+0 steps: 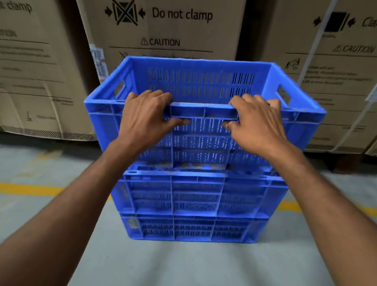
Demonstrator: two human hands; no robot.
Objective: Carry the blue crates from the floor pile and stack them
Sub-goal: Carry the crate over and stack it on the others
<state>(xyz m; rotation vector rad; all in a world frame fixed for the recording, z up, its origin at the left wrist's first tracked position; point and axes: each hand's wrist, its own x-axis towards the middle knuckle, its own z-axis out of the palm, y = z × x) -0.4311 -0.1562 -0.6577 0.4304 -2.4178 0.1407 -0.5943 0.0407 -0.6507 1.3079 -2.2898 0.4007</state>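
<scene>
A blue slotted plastic crate [201, 81] sits on top of a stack of two more blue crates [193, 201] on the floor in front of me. The top crate is open and nothing lies inside it. My left hand [146, 118] grips its near rim left of centre, fingers curled over the edge. My right hand [256, 124] grips the same rim right of centre. The top crate looks slightly tilted and turned against the crates below; whether it rests fully on them I cannot tell.
Tall cardboard boxes [166, 18] printed "Do not clamp" and "CAUTION" stand close behind the stack, forming a wall. A yellow line [9, 186] runs across the grey concrete floor [187, 283], passing behind the stack. The floor pile is out of view.
</scene>
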